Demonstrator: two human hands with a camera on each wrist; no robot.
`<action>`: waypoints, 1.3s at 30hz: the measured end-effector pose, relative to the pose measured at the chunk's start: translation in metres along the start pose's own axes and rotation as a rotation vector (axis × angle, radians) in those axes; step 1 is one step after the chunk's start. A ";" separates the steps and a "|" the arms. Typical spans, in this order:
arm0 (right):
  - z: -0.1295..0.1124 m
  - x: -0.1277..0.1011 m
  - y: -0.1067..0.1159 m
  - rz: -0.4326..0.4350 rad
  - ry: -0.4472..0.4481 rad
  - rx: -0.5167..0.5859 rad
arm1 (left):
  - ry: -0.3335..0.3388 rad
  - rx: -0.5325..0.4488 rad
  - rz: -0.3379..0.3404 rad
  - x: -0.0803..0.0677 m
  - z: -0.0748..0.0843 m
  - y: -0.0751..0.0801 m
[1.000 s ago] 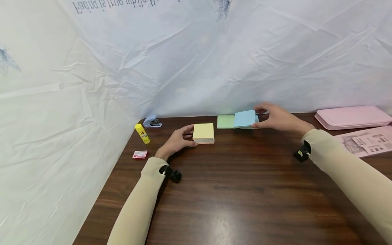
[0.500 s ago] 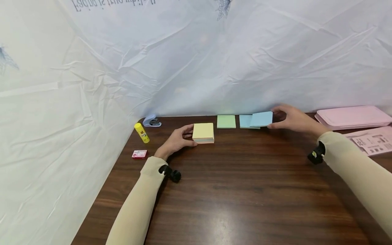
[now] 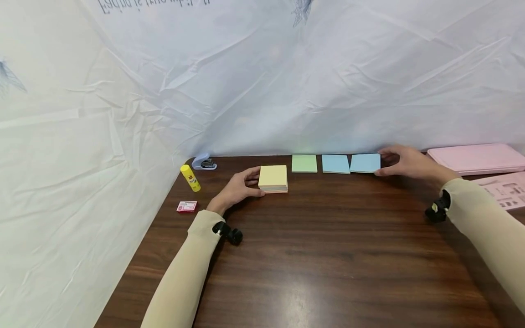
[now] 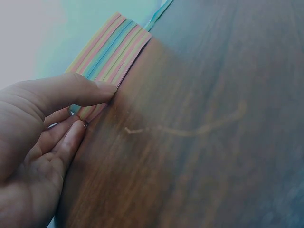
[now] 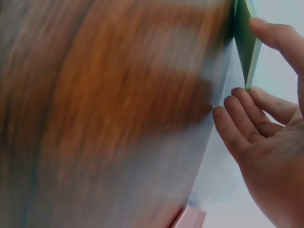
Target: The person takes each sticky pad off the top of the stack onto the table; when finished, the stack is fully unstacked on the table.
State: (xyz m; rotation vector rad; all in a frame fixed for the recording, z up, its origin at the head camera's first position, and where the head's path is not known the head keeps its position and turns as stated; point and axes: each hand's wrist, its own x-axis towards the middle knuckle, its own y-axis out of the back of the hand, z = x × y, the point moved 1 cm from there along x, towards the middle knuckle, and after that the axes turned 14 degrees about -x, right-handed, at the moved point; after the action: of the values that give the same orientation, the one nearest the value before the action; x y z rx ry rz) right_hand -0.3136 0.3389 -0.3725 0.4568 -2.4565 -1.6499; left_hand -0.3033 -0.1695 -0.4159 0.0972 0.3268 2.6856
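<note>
My left hand (image 3: 238,189) holds the left side of a stack of sticky notes (image 3: 273,176), yellow on top, standing on the table. Its layered coloured edges show in the left wrist view, where the thumb (image 4: 90,90) lies along them. At the back edge, my right hand (image 3: 410,163) pinches the right end of a light blue sticky note pad (image 3: 366,163). In the right wrist view that pad (image 5: 247,45) looks green and tilted, between thumb and fingertips. Another blue pad (image 3: 336,164) lies just left of it, and a green pad (image 3: 304,163) further left.
On the left of the dark wooden table (image 3: 311,246) are a light blue stapler (image 3: 203,162), a yellow glue stick (image 3: 190,178) and a small red-and-white box (image 3: 187,207). A pink case (image 3: 477,158) and a pink printed package (image 3: 506,187) lie right. White sheeting (image 3: 262,91) hangs behind.
My right hand has carried the blue pad rightward, from over the green and other blue pads to beside the latter, and lowered it. My left hand has stayed at the stack.
</note>
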 end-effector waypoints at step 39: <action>-0.048 0.012 0.001 0.150 0.102 -0.038 | 0.015 -0.014 -0.013 0.001 0.002 -0.004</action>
State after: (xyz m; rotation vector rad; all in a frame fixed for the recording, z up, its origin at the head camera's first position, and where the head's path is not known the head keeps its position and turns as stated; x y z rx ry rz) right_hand -0.3115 0.2931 -0.3533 0.3335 -2.3206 -1.5705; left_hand -0.3020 -0.1648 -0.4149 0.0702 0.3123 2.6761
